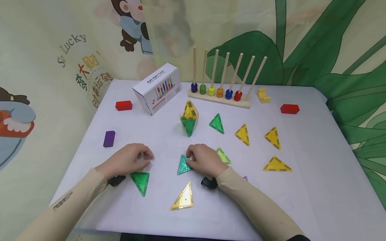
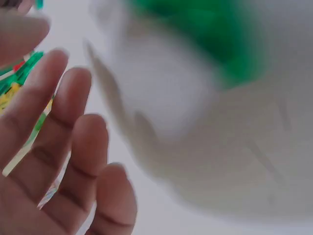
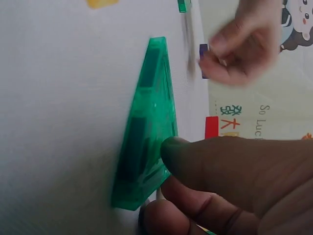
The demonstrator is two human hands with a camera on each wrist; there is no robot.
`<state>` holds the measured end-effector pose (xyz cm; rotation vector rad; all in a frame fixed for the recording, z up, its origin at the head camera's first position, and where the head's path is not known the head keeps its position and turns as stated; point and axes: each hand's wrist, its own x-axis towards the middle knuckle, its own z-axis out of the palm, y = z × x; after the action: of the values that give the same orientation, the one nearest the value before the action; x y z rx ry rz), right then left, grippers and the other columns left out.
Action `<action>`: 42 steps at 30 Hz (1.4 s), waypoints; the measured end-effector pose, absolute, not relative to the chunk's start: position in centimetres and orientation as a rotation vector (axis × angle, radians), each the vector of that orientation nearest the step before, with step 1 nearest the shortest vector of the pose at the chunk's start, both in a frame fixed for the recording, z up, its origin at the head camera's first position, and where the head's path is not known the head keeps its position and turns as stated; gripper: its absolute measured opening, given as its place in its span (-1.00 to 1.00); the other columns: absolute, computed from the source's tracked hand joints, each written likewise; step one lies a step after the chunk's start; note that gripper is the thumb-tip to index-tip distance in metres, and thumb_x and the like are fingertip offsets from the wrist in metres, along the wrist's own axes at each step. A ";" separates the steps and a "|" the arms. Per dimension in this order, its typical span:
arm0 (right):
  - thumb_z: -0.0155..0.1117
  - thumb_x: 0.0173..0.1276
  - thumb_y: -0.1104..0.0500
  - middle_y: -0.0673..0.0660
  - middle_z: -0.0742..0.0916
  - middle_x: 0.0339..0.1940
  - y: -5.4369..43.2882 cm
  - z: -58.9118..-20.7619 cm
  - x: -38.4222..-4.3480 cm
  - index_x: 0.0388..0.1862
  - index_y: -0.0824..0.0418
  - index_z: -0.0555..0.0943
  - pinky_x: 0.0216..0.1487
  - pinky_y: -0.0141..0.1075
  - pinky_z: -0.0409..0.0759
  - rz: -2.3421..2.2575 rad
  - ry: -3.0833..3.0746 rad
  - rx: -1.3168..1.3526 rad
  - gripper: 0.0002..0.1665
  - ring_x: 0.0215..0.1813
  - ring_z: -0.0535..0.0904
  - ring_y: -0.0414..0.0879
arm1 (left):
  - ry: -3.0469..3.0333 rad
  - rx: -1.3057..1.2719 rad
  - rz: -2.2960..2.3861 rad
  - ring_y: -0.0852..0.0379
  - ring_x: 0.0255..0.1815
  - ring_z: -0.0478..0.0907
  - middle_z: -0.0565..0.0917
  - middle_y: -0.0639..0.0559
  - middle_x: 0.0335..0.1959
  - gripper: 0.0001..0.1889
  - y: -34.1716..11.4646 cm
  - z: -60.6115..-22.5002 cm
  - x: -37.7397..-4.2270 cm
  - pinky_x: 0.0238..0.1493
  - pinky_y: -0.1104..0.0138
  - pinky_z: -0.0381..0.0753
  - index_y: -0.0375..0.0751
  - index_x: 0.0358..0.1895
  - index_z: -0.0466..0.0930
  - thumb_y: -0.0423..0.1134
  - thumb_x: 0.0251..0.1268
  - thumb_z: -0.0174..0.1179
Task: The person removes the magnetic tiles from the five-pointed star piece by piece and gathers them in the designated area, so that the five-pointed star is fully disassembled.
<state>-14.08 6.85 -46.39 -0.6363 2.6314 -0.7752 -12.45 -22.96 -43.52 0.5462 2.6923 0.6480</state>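
My right hand (image 1: 206, 160) pinches a teal-green triangular magnetic tile (image 1: 182, 166) between thumb and fingers, near the table's middle. In the right wrist view this tile (image 3: 146, 127) is tilted, its thick edge towards the camera and the thumb on its face. My left hand (image 1: 128, 160) hovers to the left with its fingers loosely bent and nothing between them. Just below the left hand lies a green triangular tile (image 1: 141, 182). A shiny yellow triangular tile (image 1: 184, 198) lies between the forearms. Beside the right hand is a light green tile (image 1: 223, 156), partly hidden.
Farther back stands a yellow-and-green tile build (image 1: 189, 117). Several yellow tiles (image 1: 272, 138) and a green one (image 1: 217, 124) lie around the right. Along the back are a white box (image 1: 158, 88) and a wooden peg rack (image 1: 220, 97). Red blocks (image 1: 124, 105) and a purple block (image 1: 109, 139) lie about.
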 end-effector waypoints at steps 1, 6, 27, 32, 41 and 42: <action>0.43 0.38 0.08 -0.04 0.58 -0.49 6.9 -46.4 -14.1 -0.17 0.06 0.68 -0.37 -0.37 0.39 -0.771 2.636 -0.628 -0.87 -0.37 0.46 -0.17 | 2.706 0.540 0.657 0.16 -0.15 0.55 0.75 0.17 -0.16 -0.85 -22.5 -43.4 -13.5 -0.02 0.24 0.63 -0.01 -0.06 0.75 -0.23 0.35 0.36; 0.43 0.39 0.07 -0.05 0.59 -0.48 7.3 -46.3 -14.2 -0.20 0.05 0.67 -0.35 -0.36 0.41 -0.780 2.659 -0.603 -0.89 -0.36 0.47 -0.17 | 2.744 0.468 0.807 0.04 -0.09 0.55 0.75 0.01 -0.04 -0.74 -19.5 -42.8 -19.2 -0.02 0.22 0.59 -0.11 0.14 0.70 -0.17 0.49 0.24; 0.42 0.41 -0.12 -0.05 0.65 -0.55 7.8 -45.2 -18.3 -0.27 0.04 0.70 -0.40 -0.32 0.43 -0.866 2.820 -0.332 -0.74 -0.42 0.53 -0.14 | 2.487 0.486 1.081 -0.03 0.06 0.58 0.69 -0.11 0.19 -0.71 -14.2 -43.9 -28.6 -0.02 0.30 0.56 -0.11 0.20 0.63 -0.10 0.60 0.13; 0.38 0.37 -0.31 -0.04 0.63 -0.61 6.9 -45.6 -19.9 -0.42 0.04 0.66 -0.51 -0.32 0.39 -0.845 2.868 -0.253 -0.54 -0.49 0.53 -0.14 | 2.491 0.528 1.080 0.02 -0.03 0.59 0.72 -0.10 0.10 -0.79 -13.4 -44.7 -28.8 -0.07 0.34 0.57 -0.11 0.07 0.69 -0.14 0.57 0.17; 0.26 0.48 -0.27 -0.04 0.57 -0.68 7.2 -45.7 -20.9 -0.49 0.05 0.64 -0.54 -0.31 0.38 -0.839 2.906 -0.226 -0.50 -0.54 0.53 -0.13 | 2.551 0.561 0.999 0.00 0.01 0.56 0.73 -0.07 0.11 -0.75 -12.5 -44.6 -28.8 0.10 0.21 0.55 -0.09 0.12 0.71 -0.12 0.55 0.21; 0.25 0.49 -0.27 -0.05 0.56 -0.69 7.3 -45.7 -21.0 -0.50 0.05 0.63 -0.54 -0.31 0.38 -0.822 2.913 -0.224 -0.49 -0.54 0.52 -0.14 | 2.555 0.569 0.991 0.00 0.01 0.55 0.73 -0.08 0.10 -0.75 -12.4 -44.7 -28.7 0.11 0.20 0.54 -0.09 0.12 0.72 -0.12 0.55 0.21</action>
<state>-20.95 7.29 -45.71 -0.2236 2.9127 -0.8222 -28.74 -12.44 -44.71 0.5685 2.5546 0.9914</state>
